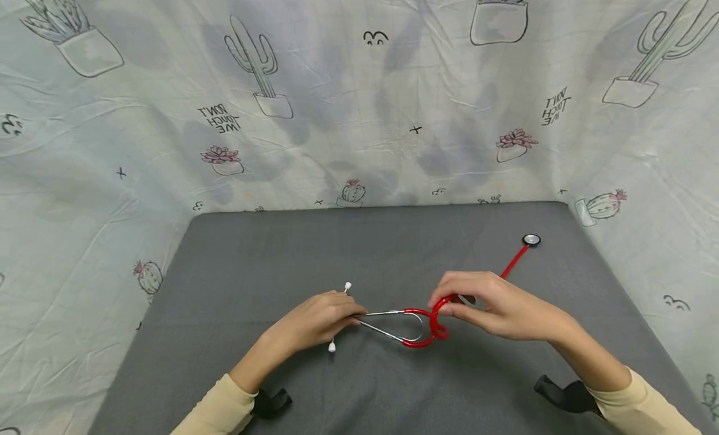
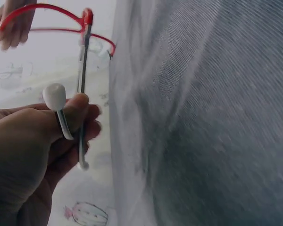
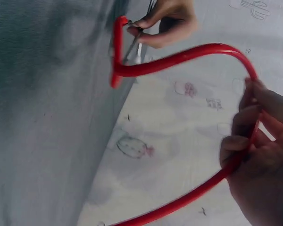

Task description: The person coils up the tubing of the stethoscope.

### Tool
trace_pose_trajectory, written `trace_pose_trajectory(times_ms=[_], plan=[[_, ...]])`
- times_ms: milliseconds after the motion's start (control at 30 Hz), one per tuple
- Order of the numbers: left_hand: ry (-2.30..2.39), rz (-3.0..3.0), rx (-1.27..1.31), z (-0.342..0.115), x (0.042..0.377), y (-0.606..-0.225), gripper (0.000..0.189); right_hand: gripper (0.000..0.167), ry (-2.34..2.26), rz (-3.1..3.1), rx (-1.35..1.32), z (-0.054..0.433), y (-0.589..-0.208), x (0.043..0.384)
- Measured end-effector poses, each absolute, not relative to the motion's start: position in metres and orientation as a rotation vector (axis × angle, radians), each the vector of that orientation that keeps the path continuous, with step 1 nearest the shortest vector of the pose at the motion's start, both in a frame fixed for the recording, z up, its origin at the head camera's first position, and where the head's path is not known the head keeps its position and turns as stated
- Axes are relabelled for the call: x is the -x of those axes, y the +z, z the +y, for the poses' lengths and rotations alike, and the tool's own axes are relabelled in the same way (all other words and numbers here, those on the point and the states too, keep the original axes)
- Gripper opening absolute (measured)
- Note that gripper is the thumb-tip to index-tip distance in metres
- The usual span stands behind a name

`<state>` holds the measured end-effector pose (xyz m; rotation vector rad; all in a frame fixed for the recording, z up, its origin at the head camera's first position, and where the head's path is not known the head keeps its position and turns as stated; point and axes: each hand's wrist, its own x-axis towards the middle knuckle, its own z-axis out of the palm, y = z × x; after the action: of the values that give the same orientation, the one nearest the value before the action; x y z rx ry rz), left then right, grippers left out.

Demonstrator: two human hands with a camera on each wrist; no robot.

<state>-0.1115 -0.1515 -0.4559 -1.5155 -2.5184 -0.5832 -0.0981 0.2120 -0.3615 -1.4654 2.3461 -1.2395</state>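
Note:
A stethoscope with red tubing (image 1: pixel 435 322) spans both hands above the grey cloth. My left hand (image 1: pixel 326 319) pinches its metal ear tubes near the white eartips (image 2: pixel 54 96), which stick out on either side of the fingers. My right hand (image 1: pixel 494 304) grips the red tube, seen curving through the fingers in the right wrist view (image 3: pixel 247 155). Between the hands the tube bends in a loop beside the metal fork. Beyond the right hand, the tube runs to the round chestpiece (image 1: pixel 531 239), at the far right of the table.
A grey cloth (image 1: pixel 281 254) covers the table. Pale curtains (image 1: pixel 359 110) printed with cacti and pots stand behind it and at both sides. Black straps (image 1: pixel 567 395) show at both wrists, below the cream sleeves.

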Motion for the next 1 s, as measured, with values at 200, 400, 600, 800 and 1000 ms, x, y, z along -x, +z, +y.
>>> trace_pose_trajectory(times_ms=[200, 400, 600, 800, 1000], plan=[[-0.723, -2.378, 1.603, -0.135, 0.110, -0.446, 0.019, 0.035, -1.395, 2.356, 1.390, 0.188, -0.374, 0.135], [-0.840, -2.186, 1.588, -0.124, 0.109, -0.433, 0.028, 0.020, -1.585, 2.379, 1.173, 0.168, -0.396, 0.162], [-0.846, -2.108, 1.489, -0.125, 0.113, -0.413, 0.022, 0.017, -1.655, 2.380, 0.963, 0.154, -0.414, 0.167], [-0.754, -2.080, 1.425, -0.128, 0.122, -0.396, 0.025, 0.019, -1.613, 2.390, 0.896, 0.142, -0.424, 0.160], [-0.754, -2.065, 1.427, -0.128, 0.127, -0.390, 0.029, 0.020, -1.596, 2.305, 0.922, 0.135, -0.425, 0.153]])
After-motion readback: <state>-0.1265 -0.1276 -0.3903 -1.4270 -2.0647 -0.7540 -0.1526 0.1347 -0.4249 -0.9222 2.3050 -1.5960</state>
